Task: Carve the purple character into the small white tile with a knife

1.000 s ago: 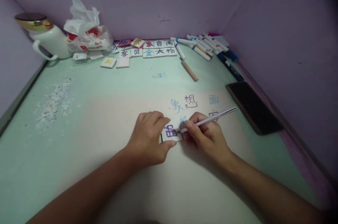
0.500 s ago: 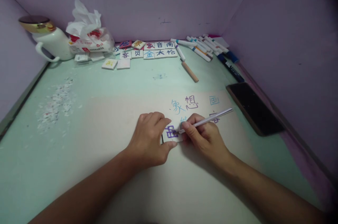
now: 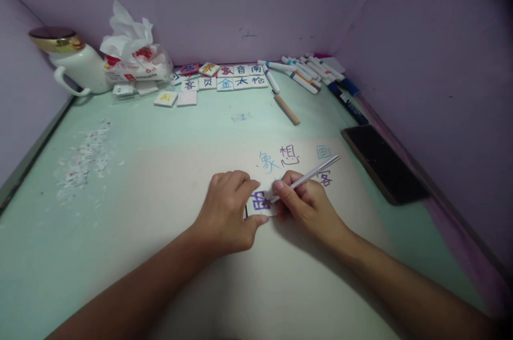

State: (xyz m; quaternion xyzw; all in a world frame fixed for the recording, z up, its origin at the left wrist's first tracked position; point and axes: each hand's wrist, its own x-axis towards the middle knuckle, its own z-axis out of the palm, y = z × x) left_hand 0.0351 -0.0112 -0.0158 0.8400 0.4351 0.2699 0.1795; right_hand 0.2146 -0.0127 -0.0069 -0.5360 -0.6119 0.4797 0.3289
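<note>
A small white tile (image 3: 260,209) with a purple character lies on the pale sheet (image 3: 168,179) in the middle. My left hand (image 3: 228,211) grips the tile's left side, with the thumb at its lower edge and the fingers at its upper edge. Between the thumb and fingers of my right hand (image 3: 306,201) is a slim silvery pen-like tool (image 3: 316,170), its tip at the right part of the purple character. Characters in blue and purple are written on the sheet just beyond my right hand.
Lettered tiles (image 3: 241,82) stand in rows at the back. Markers (image 3: 302,75) and a wooden-handled tool (image 3: 286,109) lie to their right. A phone (image 3: 382,163) rests at the right. At the left are a white mug (image 3: 82,70), a tissue pack (image 3: 136,68) and white shavings (image 3: 84,163).
The rear end of the silvery tool has swung up and to the left as my right hand tilted it. My left hand keeps its hold on the tile.
</note>
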